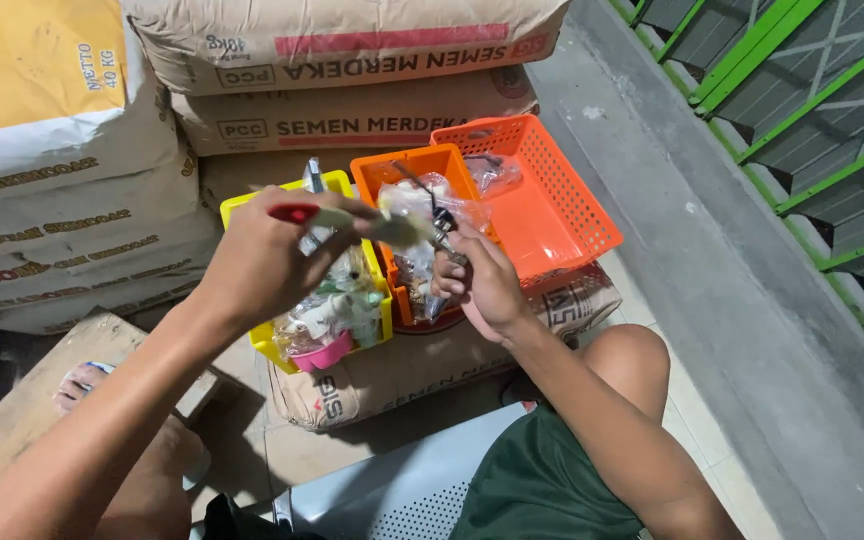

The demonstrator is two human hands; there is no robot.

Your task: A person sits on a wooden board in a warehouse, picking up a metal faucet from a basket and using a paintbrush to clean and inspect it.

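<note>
You are gripping a red-handled tool in your closed left hand, its long axis running rightward toward the small metal fitting your right hand is pinching above the orange bin.

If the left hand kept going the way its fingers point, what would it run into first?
Probably the clear plastic bag bunched between both hands; the left hand points right, toward it and the right hand. Depth is unclear, but the bag looks nearest, above the orange bin.
</note>
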